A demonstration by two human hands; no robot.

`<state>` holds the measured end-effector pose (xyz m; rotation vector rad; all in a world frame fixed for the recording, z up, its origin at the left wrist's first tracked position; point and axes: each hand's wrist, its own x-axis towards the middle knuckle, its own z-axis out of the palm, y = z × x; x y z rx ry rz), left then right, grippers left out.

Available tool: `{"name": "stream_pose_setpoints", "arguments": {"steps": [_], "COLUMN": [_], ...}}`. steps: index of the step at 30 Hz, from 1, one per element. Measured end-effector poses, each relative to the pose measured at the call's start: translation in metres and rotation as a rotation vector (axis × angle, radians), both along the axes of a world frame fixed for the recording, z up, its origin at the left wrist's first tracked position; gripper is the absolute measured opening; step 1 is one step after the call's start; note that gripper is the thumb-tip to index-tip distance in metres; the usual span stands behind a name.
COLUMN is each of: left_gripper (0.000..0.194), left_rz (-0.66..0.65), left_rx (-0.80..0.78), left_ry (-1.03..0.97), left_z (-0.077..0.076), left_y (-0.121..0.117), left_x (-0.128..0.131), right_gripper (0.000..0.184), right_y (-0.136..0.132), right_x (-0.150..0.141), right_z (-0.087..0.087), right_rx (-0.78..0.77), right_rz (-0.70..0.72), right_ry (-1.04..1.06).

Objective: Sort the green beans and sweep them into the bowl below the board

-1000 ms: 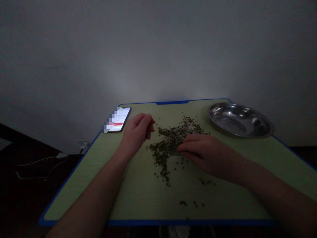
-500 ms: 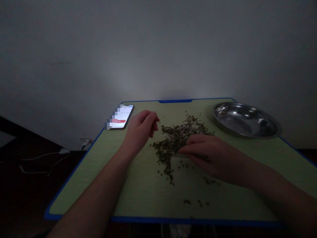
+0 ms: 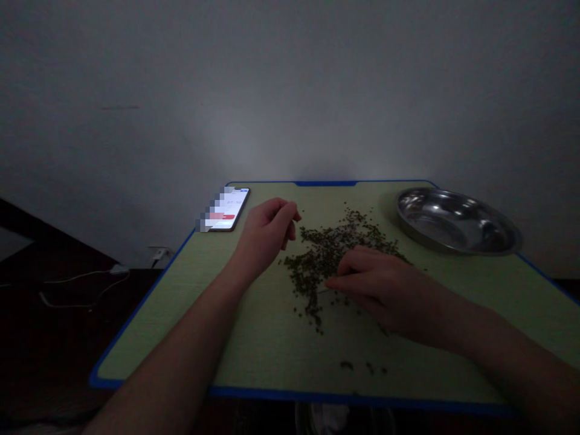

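Small dark grains, like seeds or peppercorns (image 3: 312,266), lie in a loose spread on the pale green table (image 3: 254,344), mixed with some lighter bits. My left hand (image 3: 270,226) is held left of the spread, its fingers curled in and thumb closed over them; whatever is inside is hidden. At the lower right of the grains, my right hand (image 3: 376,281) is closed in a pinch, low over the table. A thin pale edge shows beside its fingertips, too dim to name. A few stray dark bits (image 3: 347,365) lie nearer the table's front.
A shiny metal basin (image 3: 457,220) stands at the back right. On the back left lies a phone (image 3: 229,209) with its screen lit. Blue edging (image 3: 325,183) runs round the table, against a grey wall (image 3: 290,90). White cables (image 3: 81,305) trail over the floor at left.
The whole view has shifted slightly. My right hand's fingertips have moved a little left and down relative to the grains. My left hand keeps about the same place and pose.
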<state>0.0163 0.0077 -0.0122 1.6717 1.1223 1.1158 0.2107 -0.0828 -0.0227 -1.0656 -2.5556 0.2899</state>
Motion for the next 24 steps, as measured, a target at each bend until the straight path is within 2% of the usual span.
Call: {"name": "stream_pose_setpoints", "arguments": {"steps": [6, 10, 12, 14, 16, 19, 21, 24], "left_gripper": [0.022, 0.022, 0.022, 0.021, 0.023, 0.037, 0.033, 0.018], "left_rz": [0.001, -0.002, -0.009, -0.037, -0.124, -0.392, -0.547, -0.579], "left_rx": [0.028, 0.027, 0.026, 0.027, 0.004, -0.070, -0.093, -0.064], "left_ry": [0.021, 0.020, 0.021, 0.025, 0.018, 0.019, 0.090, 0.210], "left_z": [-0.001, -0.002, -0.001, 0.000, 0.002, 0.006, 0.009, 0.010], "left_y": [0.000, 0.000, -0.001, -0.003, -0.005, -0.012, -0.016, -0.021], "left_x": [-0.001, -0.001, 0.000, 0.000, 0.000, -0.002, -0.002, -0.001], "right_gripper": [0.031, 0.027, 0.020, 0.009, 0.005, 0.024, 0.032, 0.032], "right_y": [-0.010, -0.008, -0.005, -0.002, 0.000, 0.003, 0.004, 0.003], "right_x": [-0.002, 0.005, 0.009, 0.013, 0.015, 0.014, 0.011, 0.007], "right_z": [0.009, 0.013, 0.015, 0.017, 0.018, 0.016, 0.014, 0.013], "right_rx": [-0.056, -0.061, -0.044, -0.028, -0.038, -0.129, -0.163, -0.157], "right_rz": [0.037, 0.021, -0.044, -0.182, -0.322, -0.403, -0.426, -0.448], "right_ry": [-0.070, 0.026, 0.141, 0.277, 0.466, 0.782, 0.897, 0.903]}}
